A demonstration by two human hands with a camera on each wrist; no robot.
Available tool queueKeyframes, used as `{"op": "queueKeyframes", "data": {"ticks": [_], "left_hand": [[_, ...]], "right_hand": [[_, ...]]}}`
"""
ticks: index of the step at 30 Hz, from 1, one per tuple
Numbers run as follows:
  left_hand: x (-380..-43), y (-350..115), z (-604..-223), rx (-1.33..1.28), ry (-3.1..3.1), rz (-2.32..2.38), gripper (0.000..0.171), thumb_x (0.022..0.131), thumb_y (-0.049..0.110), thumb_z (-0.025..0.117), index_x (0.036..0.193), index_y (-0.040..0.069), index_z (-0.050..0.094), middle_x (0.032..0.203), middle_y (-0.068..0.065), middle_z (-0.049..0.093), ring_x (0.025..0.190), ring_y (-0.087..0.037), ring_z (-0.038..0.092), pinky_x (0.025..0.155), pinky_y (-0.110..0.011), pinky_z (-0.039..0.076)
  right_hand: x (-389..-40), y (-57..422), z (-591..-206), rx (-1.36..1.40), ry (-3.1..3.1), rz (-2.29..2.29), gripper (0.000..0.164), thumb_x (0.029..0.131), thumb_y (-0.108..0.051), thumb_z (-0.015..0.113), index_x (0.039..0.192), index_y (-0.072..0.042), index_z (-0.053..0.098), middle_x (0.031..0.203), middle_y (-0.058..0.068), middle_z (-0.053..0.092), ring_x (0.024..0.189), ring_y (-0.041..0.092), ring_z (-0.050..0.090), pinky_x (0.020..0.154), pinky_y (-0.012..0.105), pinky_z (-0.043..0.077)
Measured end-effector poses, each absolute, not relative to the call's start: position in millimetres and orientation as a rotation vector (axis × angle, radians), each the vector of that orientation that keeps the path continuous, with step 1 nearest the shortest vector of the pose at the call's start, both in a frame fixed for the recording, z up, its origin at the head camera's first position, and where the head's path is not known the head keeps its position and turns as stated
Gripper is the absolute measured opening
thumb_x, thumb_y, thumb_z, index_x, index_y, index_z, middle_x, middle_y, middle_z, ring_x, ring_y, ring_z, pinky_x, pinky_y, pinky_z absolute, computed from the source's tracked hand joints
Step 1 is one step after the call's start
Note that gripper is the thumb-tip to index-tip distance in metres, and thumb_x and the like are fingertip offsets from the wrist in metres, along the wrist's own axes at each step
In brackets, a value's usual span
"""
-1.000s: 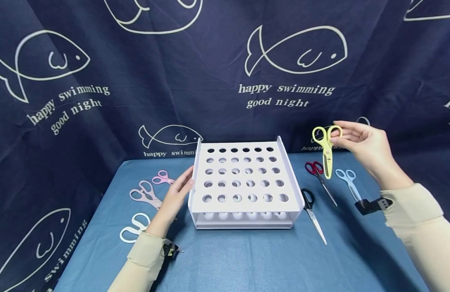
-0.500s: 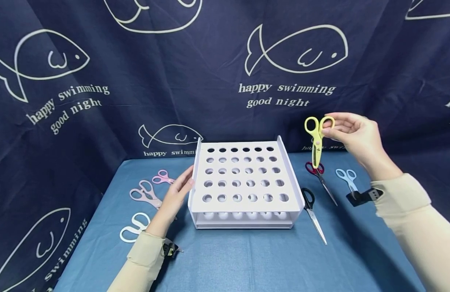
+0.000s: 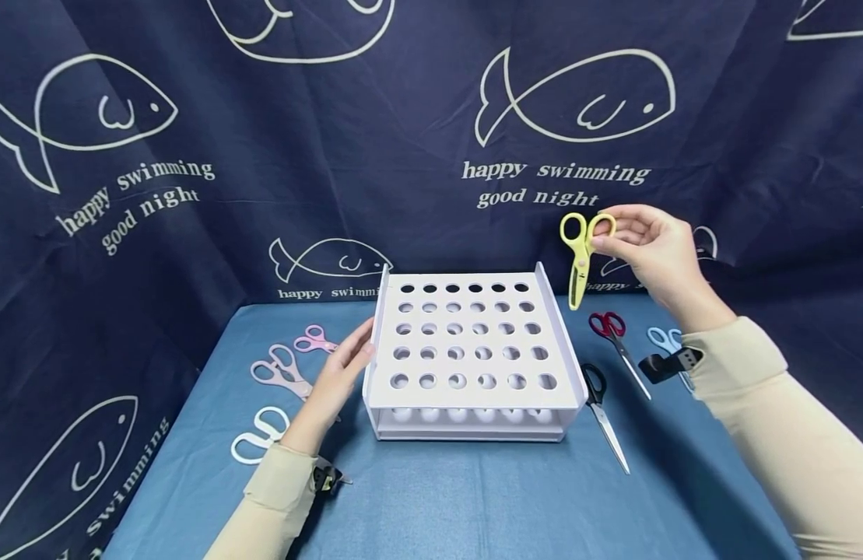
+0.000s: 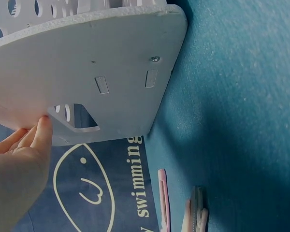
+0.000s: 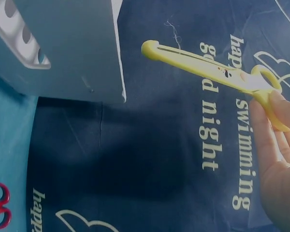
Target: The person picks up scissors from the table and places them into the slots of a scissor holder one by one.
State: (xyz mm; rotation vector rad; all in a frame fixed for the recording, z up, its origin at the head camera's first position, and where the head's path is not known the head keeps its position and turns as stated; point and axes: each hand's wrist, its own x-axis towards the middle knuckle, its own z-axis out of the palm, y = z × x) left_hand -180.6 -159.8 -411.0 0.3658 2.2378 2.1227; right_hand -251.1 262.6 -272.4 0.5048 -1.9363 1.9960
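Note:
A white rack (image 3: 473, 397) with rows of round holes stands on the blue cloth. My left hand (image 3: 333, 377) rests on its left side panel. In the left wrist view the fingertips (image 4: 42, 126) touch that panel (image 4: 125, 113), beside a cut-out. My right hand (image 3: 662, 247) holds yellow scissors (image 3: 579, 281) in the air, right of the rack's back corner. In the right wrist view the thumb and fingers pinch one handle loop of the scissors (image 5: 198, 64). The blades look closed, and their rounded tip points down in the head view.
Right of the rack lie black-handled scissors (image 3: 608, 432), red-handled scissors (image 3: 629, 359) and light blue scissors (image 3: 664, 337), partly hidden by the right wrist. On the left are pink scissors (image 3: 315, 340), pale pink-handled scissors (image 3: 284, 376) and white-handled scissors (image 3: 252, 448). A navy curtain (image 3: 417, 155) hangs behind.
My right hand has moved left and a little up with the yellow scissors, from above the red and blue scissors toward the rack. My left hand stays at the rack's side.

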Motion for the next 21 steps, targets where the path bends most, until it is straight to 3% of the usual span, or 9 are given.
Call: {"op": "queueKeyframes", "data": {"ticks": [8, 21], "left_hand": [[-182, -159, -410, 0.365, 2.243, 2.118, 0.052, 0.103, 0.024, 0.047, 0.151, 0.010, 0.032, 0.156, -0.009, 0.034, 0.142, -0.020, 0.032, 0.116, -0.032, 0.027], [-183, -159, -412, 0.376, 2.228, 2.139, 0.052, 0.103, 0.019, 0.046, 0.151, 0.006, 0.030, 0.155, -0.015, 0.033, 0.143, -0.027, 0.031, 0.116, -0.034, 0.027]], "right_hand": [[-262, 251, -274, 0.532, -1.890, 2.074, 0.032, 0.076, 0.016, 0.071, 0.104, 0.003, 0.065, 0.083, 0.004, 0.073, 0.074, 0.010, 0.071, 0.071, 0.021, 0.058], [-274, 234, -279, 0.580, -1.837, 2.145, 0.031, 0.077, 0.018, 0.069, 0.104, 0.002, 0.063, 0.083, 0.004, 0.073, 0.075, 0.011, 0.071, 0.072, 0.024, 0.059]]}}
